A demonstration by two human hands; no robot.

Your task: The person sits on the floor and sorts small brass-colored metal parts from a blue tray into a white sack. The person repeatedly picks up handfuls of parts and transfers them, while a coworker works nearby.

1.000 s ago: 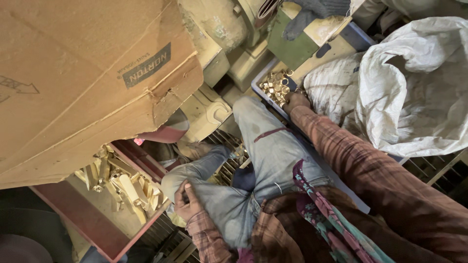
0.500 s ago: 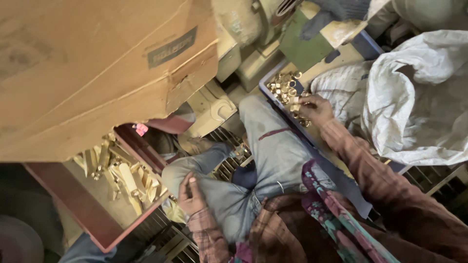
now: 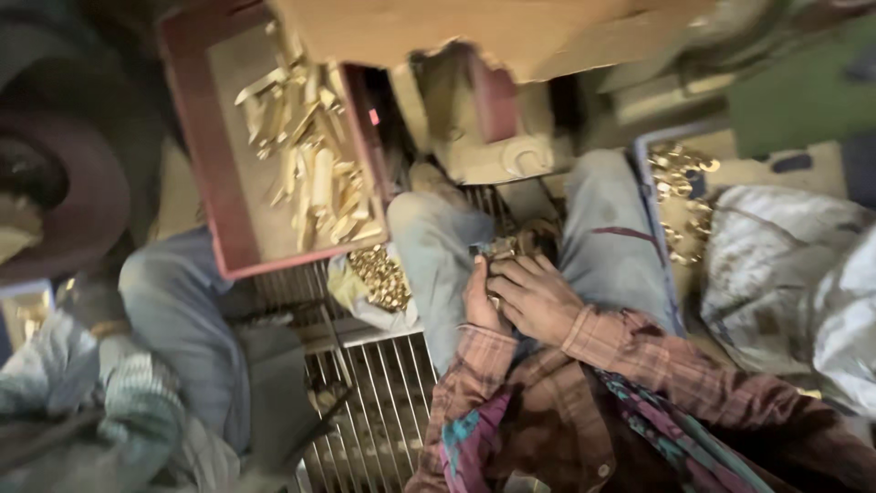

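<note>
One view only — a camera on the person's head, looking steeply down and close over the lap. The hands [image 3: 516, 297] sit at centre frame, a red tray [image 3: 228, 183] at upper left, a metal grate [image 3: 383, 402] below — somewhat blurred.

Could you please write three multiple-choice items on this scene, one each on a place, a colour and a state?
1. Where are the hands?
A. together in the lap
B. inside the red tray
C. on the white sack

2. What colour is the tray holding the long brass strips?
A. green
B. dark red
C. white

3. How does the right hand stand?
A. stretched into the blue tray
B. raised overhead
C. closed around small brass parts, touching the left hand

Answers:
1 A, both hands meet between the knees.
2 B, its rim is dark red.
3 C, its fingers curl over the parts against the left hand.
</note>
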